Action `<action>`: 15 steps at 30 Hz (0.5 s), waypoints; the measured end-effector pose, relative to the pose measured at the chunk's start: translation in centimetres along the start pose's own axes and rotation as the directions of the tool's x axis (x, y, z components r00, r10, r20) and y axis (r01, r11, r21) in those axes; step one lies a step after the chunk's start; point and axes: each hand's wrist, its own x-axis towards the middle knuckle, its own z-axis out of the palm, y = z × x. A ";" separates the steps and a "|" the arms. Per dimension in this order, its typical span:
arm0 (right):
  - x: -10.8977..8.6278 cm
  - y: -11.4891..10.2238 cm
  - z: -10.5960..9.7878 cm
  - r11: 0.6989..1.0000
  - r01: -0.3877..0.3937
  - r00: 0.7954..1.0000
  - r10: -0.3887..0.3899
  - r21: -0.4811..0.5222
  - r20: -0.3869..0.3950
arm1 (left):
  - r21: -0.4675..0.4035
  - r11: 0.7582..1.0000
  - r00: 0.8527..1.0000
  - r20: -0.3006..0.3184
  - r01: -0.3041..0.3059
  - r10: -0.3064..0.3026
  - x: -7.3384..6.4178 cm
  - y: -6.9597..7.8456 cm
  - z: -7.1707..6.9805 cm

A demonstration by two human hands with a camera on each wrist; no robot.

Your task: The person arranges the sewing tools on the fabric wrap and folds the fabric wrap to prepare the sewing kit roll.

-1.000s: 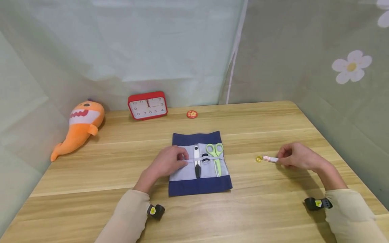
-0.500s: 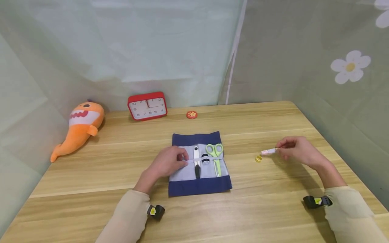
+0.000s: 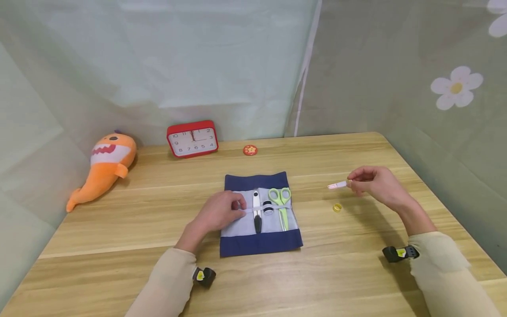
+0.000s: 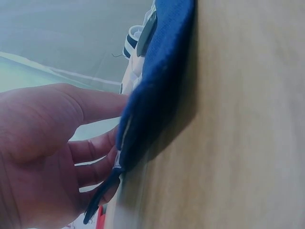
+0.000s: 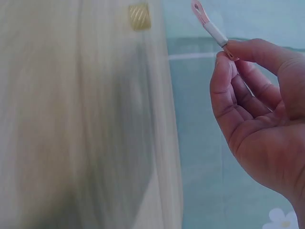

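A navy and grey cloth sewing roll [image 3: 259, 244] lies unrolled on the table. Tucked under its grey elastic band [image 3: 249, 209] are a slim white tool with a black end [image 3: 256, 211], a black-and-white thread spool [image 3: 268, 208] and green-handled scissors [image 3: 283, 209]. My left hand [image 3: 219, 210] pinches the elastic near the roll's left side; its fingertips are partly hidden behind cloth in the left wrist view. Between thumb and fingers, my right hand [image 3: 376, 185] pinches a folded pink strip in a white band [image 5: 215, 33], above the table. A gold ribbed thimble [image 3: 337, 207] sits below it.
Along the back of the wooden table [image 3: 317, 273] stand an orange plush shark [image 3: 107, 167] and a red clock [image 3: 192, 139]. A round red badge [image 3: 250, 150] lies right of the clock. Hanging cloth surrounds the table's back and sides.
My right hand has lifted the folded pink strip off the table beside the thimble and carried it up and leftward. The left hand keeps its place on the elastic band.
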 end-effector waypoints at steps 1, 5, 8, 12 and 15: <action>0.2 -0.3 0.2 1.000 0.000 1.000 0.000 0.000 -0.003 | 0.000 1.000 1.000 0.000 0.001 -0.001 0.0 0.0 0.0; 0.9 -1.7 0.9 1.000 0.014 1.000 -0.013 0.026 -0.029 | 0.001 1.000 1.000 -0.004 -0.001 0.001 0.2 0.0 0.1; 1.5 -2.9 1.8 0.996 0.048 0.998 -0.045 0.069 -0.055 | 0.000 1.000 1.000 -0.004 0.001 -0.001 0.2 0.0 0.1; 2.3 -4.6 3.3 0.990 0.095 0.994 -0.088 0.105 -0.065 | -0.009 1.000 1.000 -0.001 0.009 -0.009 0.1 0.1 0.1; 3.0 -5.8 4.7 0.987 0.110 0.993 -0.106 0.116 -0.047 | -0.021 1.000 1.000 -0.002 0.016 -0.016 0.0 0.2 0.1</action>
